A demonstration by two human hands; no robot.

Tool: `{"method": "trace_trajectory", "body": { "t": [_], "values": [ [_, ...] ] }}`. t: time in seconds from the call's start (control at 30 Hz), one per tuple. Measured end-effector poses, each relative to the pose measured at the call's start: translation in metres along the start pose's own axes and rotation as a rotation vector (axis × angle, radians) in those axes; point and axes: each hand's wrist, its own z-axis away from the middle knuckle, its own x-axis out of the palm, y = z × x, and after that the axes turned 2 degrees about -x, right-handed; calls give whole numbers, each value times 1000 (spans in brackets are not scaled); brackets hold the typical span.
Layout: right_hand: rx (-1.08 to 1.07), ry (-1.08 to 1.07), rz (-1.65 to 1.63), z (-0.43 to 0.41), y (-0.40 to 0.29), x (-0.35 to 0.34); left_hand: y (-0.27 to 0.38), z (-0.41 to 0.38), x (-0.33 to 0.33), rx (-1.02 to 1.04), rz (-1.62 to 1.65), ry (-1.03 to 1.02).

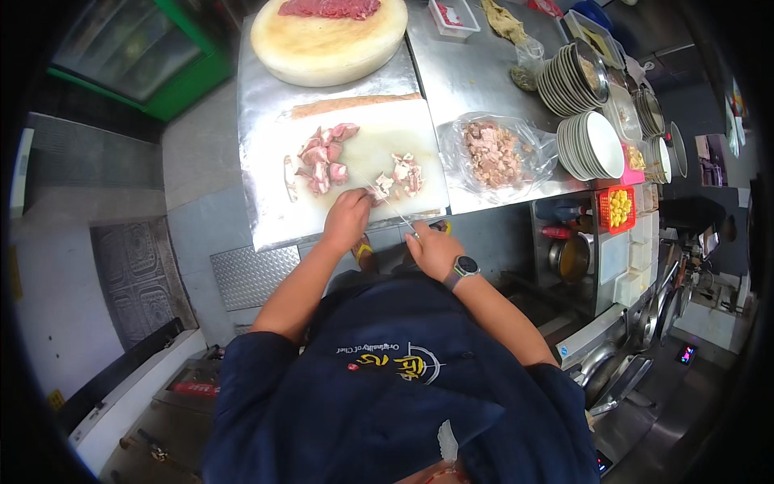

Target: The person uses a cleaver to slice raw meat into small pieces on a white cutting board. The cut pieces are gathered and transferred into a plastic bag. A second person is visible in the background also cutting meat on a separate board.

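My right hand (436, 251) grips the handle of a knife (392, 208), its thin blade slanting up and left over a white cutting board (363, 139). Beside the blade, the curled fingers of my left hand (349, 219) hold down a piece of meat (376, 197), mostly hidden by the fingers. Larger chunks of raw pinkish meat (320, 156) lie on the board beyond my left hand. Smaller cut bits of meat (408, 174) sit to the right, past the knife. A long pale strip (291, 178) rests near the board's left side.
Right of the board, a clear plastic bag (535, 163) holds diced meat (493, 154). A thick round chopping block (329, 51) carries red meat (329, 7) at the back. Stacked plates (589, 145) and a red basket (617, 209) stand along the steel counter's (478, 72) right.
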Motion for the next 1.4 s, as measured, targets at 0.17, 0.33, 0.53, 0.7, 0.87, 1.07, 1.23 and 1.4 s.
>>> {"method": "trace_trajectory", "body": {
  "t": [0.17,0.33,0.53,0.7,0.87,1.07,1.23,1.4],
  "values": [
    [-28,18,30,0,6,16,7,7,12,-118,22,80],
    [-54,21,67,2,4,9,10,6,24,-143,60,121],
    [-16,12,263,6,-2,10,9,2,21,-150,43,84],
    [20,-3,305,3,3,29,6,2,23,-166,43,57],
    [29,-12,358,-3,0,34,0,3,26,-123,53,104],
    [-57,69,448,-27,-5,37,-1,7,29,-112,50,112],
    [-69,-20,485,-17,9,18,4,3,26,-99,49,139],
    [-140,104,418,-33,18,36,7,0,25,-121,72,141]
  ]
}}
